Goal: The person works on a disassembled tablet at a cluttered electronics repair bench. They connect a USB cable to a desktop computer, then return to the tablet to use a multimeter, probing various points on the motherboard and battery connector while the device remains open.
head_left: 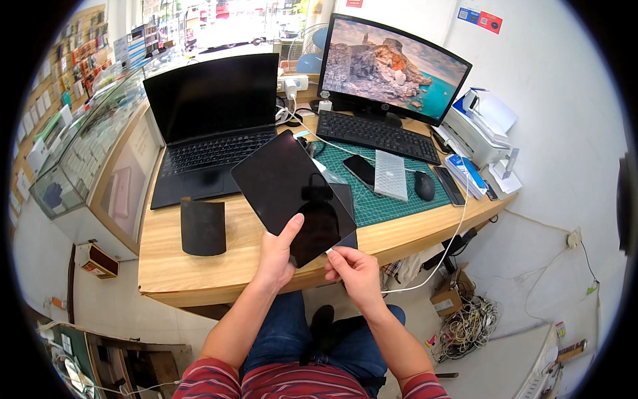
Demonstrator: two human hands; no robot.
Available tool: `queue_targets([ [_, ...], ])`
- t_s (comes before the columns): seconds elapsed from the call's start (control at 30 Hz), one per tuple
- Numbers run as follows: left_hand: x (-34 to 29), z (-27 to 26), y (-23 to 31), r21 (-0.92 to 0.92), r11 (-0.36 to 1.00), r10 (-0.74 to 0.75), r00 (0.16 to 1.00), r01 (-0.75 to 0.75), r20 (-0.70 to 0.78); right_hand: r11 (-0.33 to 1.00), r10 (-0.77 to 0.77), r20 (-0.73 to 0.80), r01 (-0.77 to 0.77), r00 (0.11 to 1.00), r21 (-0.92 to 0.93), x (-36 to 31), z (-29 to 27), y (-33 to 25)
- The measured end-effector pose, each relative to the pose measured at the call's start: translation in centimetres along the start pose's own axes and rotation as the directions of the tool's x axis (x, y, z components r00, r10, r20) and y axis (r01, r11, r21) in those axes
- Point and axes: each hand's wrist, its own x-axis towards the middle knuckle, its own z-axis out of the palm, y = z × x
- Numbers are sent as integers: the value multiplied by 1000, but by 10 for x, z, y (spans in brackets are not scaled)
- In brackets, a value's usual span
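Note:
A black tablet (282, 183) with a dark, reflective screen is tilted above the desk's front edge. My left hand (278, 251) grips its lower left edge, thumb lying on the screen. At the tablet's near right corner, my right hand (353, 269) pinches the white plug end of a charging cable (425, 279). The plug meets the tablet's edge; whether it is fully inserted I cannot tell. From my fingers the cable runs right and up over the desk edge. Beneath the tablet, a dark flat thing (345, 199) is partly hidden.
An open black laptop (212, 143) stands at the left, a curved black piece (203, 228) before it. A green cutting mat (395, 206) carries a phone (361, 171), a bubble-wrap pouch (391, 176) and a mouse (424, 186). Behind are a keyboard (375, 138) and monitor (392, 66); a printer (475, 130) stands right.

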Motion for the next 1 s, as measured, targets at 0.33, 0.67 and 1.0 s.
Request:
queue_targets([
  [0.33, 1, -4, -2, 10, 1000, -21, 1000, 21, 0, 1000, 11, 29, -11, 1000, 20, -1, 1, -2],
  [0.67, -2, -5, 3, 4, 998, -60, 998, 60, -32, 964, -189, -127, 159, 974, -214, 26, -50, -22],
  [1.0, 0, -2, -1, 129, 987, -94, 995, 95, -13, 128, -661, -239, -208, 711, -970, 195, -210, -38],
])
